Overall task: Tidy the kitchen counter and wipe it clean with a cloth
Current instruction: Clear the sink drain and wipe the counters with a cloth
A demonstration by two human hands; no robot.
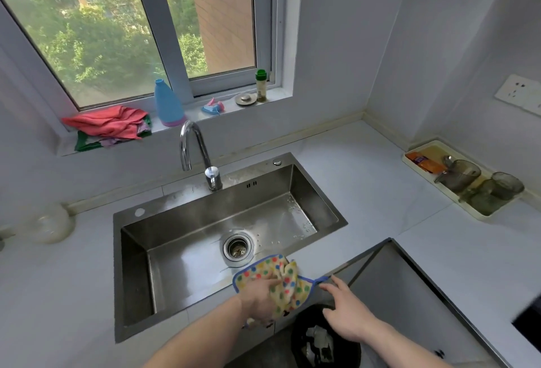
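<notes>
No readable text, orange packet's (426, 163) purple label too blurred to read

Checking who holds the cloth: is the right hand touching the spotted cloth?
Apart. The head view shows the right hand with straight fingers, a gap between its fingertips and the spotted cloth, which the left hand grips.

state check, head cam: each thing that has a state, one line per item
Yellow polka-dot cloth: bunched, gripped by left hand over the sink's front edge.
Right hand: open, fingertips at the cloth's blue loop.
Chrome gooseneck tap: no water running.
Stainless steel sink: wet, drain unplugged.
Grey cabinet door: swung open.
Black bin: uncovered, rubbish inside.
Sliding window: closed.
</notes>
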